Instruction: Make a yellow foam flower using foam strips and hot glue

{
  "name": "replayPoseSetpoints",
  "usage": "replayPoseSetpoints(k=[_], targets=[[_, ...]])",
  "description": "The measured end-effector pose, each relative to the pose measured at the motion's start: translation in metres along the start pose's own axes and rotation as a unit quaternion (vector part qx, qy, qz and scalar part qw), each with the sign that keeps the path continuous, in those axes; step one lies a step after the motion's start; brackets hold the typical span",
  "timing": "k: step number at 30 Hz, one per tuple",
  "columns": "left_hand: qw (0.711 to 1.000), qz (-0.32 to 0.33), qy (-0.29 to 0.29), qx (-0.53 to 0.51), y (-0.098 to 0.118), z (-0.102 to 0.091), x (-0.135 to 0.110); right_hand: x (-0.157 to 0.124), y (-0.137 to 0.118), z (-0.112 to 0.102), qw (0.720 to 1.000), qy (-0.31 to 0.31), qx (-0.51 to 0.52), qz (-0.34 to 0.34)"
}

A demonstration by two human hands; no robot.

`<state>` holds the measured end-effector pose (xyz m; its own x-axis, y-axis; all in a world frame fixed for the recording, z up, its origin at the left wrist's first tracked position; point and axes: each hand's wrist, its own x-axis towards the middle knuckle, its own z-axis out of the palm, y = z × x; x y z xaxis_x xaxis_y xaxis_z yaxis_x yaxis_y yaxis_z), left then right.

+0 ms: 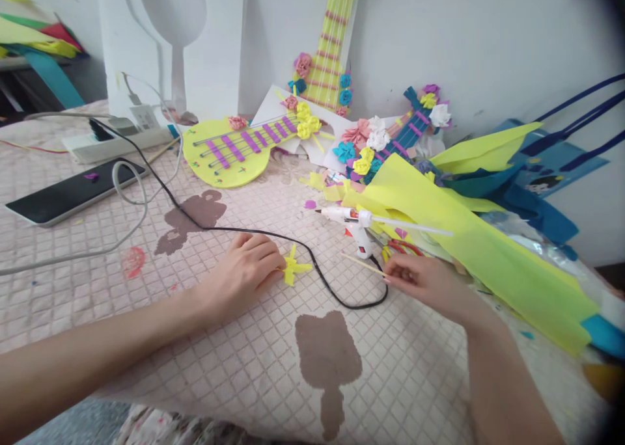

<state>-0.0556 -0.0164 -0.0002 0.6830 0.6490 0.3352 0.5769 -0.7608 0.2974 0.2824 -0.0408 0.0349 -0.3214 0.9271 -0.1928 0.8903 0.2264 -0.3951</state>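
My left hand (247, 269) rests on the pink quilted cloth (205, 354) with its fingers closed on a small yellow foam flower piece (294, 267). My right hand (424, 281) pinches a thin wooden stick (362, 263) that points left toward the flower. A white glue gun (352, 222) stands just behind the stick, its nozzle to the left and its black cord (336, 295) looping between my hands.
A yellow foam guitar (234, 151) with purple frets lies at the back, other decorated guitars (332, 48) against the wall. Yellow and teal foam sheets (478, 237) pile up on the right. A phone (68, 194), power strip (112, 142) and cables sit at left.
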Motion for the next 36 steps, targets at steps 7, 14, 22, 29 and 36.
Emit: replayPoseSetpoints(k=[7, 14, 22, 29, 36], targets=[[1.000, 0.006, 0.001, -0.004, 0.000, -0.001, 0.000, -0.016, 0.044, -0.019, 0.994, -0.004, 0.066, 0.083], [1.000, 0.007, 0.002, -0.001, -0.001, 0.000, 0.000, -0.022, 0.066, -0.017, 0.981, 0.109, 0.067, 0.148], [1.000, 0.002, -0.004, 0.004, -0.001, 0.001, 0.001, 0.035, 0.031, 0.028, 0.953, 0.300, -0.041, 0.017], [1.000, 0.004, -0.003, -0.004, 0.001, 0.002, -0.001, 0.063, -0.003, 0.036, 0.967, 0.251, 0.033, -0.012], [1.000, -0.004, -0.002, -0.009, 0.002, 0.001, 0.000, 0.074, -0.020, 0.038, 0.967, 0.248, 0.063, 0.014]])
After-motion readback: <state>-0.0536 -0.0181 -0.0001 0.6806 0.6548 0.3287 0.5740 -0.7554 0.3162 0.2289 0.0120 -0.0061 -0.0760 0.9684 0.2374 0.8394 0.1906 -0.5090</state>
